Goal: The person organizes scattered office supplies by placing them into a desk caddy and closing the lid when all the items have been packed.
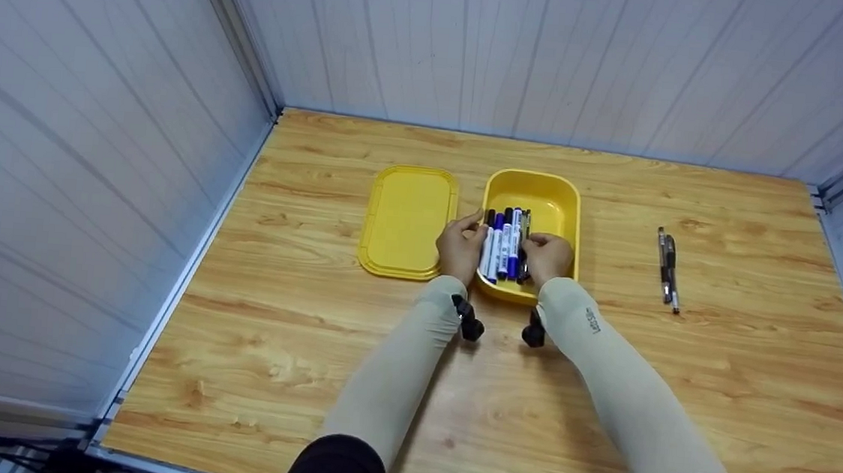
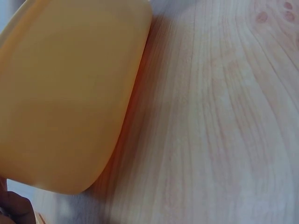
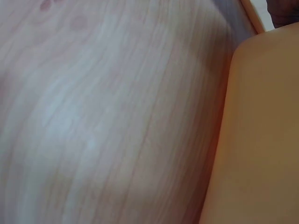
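In the head view, a yellow plastic box (image 1: 549, 215) holds several white-bodied markers (image 1: 505, 247) with black and blue caps, lying side by side along its left part. At the right end of that row lies a dark pen (image 1: 527, 222). My right hand (image 1: 549, 257) reaches into the box and pinches this pen with its fingertips, which partly cover it. My left hand (image 1: 460, 247) grips the box's left rim next to the markers. The box's outer wall (image 2: 70, 93) fills much of the left wrist view, and its wall (image 3: 261, 135) shows again in the right wrist view.
Left of the box lies a flat yellow lid (image 1: 411, 221), close to my left hand. Two pens, one slim pen (image 1: 663, 259) and a dark-capped pen (image 1: 672, 260), lie together to the right on the wooden table (image 1: 268, 375). White panels (image 1: 481, 53) enclose the back and sides.
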`<act>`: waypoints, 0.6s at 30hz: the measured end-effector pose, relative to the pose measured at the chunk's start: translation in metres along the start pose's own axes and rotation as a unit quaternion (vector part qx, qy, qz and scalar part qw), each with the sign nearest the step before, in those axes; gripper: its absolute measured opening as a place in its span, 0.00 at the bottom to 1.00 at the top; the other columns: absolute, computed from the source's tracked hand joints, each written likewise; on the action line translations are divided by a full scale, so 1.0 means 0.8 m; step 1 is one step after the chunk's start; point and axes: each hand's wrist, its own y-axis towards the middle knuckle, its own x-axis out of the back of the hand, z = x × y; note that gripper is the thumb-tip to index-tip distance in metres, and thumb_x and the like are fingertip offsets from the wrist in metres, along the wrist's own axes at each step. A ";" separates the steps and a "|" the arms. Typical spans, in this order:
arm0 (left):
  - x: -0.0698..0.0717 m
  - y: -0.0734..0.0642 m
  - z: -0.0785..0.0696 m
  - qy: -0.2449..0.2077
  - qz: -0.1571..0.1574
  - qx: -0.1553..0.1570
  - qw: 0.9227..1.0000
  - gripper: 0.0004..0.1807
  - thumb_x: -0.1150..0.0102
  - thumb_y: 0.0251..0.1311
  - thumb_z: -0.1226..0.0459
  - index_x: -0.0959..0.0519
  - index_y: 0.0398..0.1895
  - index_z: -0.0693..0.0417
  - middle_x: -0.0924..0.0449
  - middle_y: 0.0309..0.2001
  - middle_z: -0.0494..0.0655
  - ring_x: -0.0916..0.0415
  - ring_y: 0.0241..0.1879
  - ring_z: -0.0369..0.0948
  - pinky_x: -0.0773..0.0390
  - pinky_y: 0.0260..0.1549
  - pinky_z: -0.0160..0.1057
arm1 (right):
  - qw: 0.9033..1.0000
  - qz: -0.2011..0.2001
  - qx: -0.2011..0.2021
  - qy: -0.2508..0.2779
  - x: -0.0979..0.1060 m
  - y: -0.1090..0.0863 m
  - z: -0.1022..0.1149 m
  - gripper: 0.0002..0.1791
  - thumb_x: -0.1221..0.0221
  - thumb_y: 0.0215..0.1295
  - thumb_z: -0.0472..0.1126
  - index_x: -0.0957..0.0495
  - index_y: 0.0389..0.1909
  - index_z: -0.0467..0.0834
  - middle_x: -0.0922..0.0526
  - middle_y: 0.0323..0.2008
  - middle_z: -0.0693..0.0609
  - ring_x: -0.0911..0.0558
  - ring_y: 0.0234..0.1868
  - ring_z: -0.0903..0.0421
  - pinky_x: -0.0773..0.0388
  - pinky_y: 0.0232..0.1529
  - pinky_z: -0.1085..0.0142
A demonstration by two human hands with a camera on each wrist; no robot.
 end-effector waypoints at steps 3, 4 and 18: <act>0.001 -0.001 -0.001 -0.004 0.004 0.000 1.000 0.16 0.37 0.52 0.64 0.19 0.46 0.44 0.26 0.30 0.39 0.29 0.29 0.33 0.28 0.28 0.28 | 1.000 -0.006 0.012 -0.003 -0.001 0.000 0.001 0.13 0.40 0.56 0.37 0.19 0.42 0.39 0.19 0.37 0.46 0.22 0.37 0.53 0.26 0.39 0.65; 0.001 -0.001 -0.001 -0.002 0.005 -0.004 1.000 0.16 0.37 0.52 0.65 0.19 0.46 0.45 0.26 0.30 0.39 0.29 0.29 0.33 0.28 0.28 0.28 | 1.000 -0.011 0.017 -0.009 -0.001 0.000 0.001 0.13 0.40 0.55 0.37 0.19 0.41 0.39 0.19 0.36 0.46 0.22 0.37 0.53 0.26 0.39 0.65; 0.006 -0.001 -0.008 0.019 0.003 -0.020 1.000 0.16 0.36 0.50 0.66 0.19 0.45 0.46 0.24 0.30 0.40 0.28 0.30 0.34 0.28 0.29 0.27 | 0.994 -0.021 0.081 -0.066 -0.003 0.001 0.005 0.14 0.41 0.56 0.40 0.19 0.43 0.42 0.20 0.35 0.50 0.24 0.38 0.55 0.28 0.41 0.65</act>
